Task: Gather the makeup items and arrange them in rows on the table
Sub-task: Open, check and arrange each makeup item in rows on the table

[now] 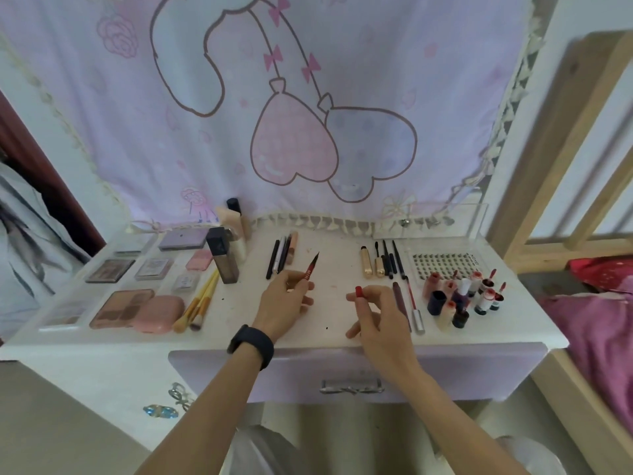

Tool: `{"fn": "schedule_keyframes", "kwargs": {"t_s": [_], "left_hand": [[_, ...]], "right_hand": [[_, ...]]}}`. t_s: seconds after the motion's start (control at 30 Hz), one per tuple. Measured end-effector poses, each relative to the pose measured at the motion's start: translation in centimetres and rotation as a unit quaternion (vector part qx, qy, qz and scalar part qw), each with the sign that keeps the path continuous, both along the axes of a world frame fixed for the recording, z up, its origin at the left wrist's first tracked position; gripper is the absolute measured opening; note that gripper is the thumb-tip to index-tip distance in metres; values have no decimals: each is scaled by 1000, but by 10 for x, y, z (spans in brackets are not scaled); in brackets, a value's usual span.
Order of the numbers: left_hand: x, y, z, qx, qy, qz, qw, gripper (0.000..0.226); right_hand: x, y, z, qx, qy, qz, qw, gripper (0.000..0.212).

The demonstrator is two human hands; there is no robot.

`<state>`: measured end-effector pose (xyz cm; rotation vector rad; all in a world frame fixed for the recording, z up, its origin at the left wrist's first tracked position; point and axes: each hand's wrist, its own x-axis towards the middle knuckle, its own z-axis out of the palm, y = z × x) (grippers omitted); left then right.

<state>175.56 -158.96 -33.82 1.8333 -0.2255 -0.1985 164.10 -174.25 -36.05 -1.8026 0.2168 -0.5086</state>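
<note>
My left hand (284, 301) pinches a red eyeliner pen (311, 266), uncapped, its dark tip pointing up and away over the middle of the white table (329, 303). My right hand (371, 308) pinches the pen's small red cap (358, 291) between thumb and forefinger, a short way right of the pen. Palettes (111, 270) lie in rows at the left beside yellow brushes (200, 301). A row of pencils (282, 253) lies behind my left hand. Gold tubes and dark wands (380, 260) lie behind my right hand. Small lip-tint bottles (459, 298) stand at the right.
A tall dark bottle (222, 255) and a beige tube (236, 219) stand at the back left. A clear lash tray (440, 262) lies back right. A pink curtain (274, 114) hangs behind. A lilac drawer (352, 375) sits under the table edge, a wooden bed frame (555, 138) at right.
</note>
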Motion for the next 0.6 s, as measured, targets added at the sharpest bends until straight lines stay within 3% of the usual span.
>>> {"fn": "schedule_keyframes", "kwargs": {"t_s": [0.2,0.6], "left_hand": [[1,-21,11,-53,72,-14,996,10],[41,-64,12,109,66,3,992,23]], "right_hand": [[-7,-8,7,-1,1,-21,1000,11],[32,-34,27,-43,56,-42,997,12]]}}
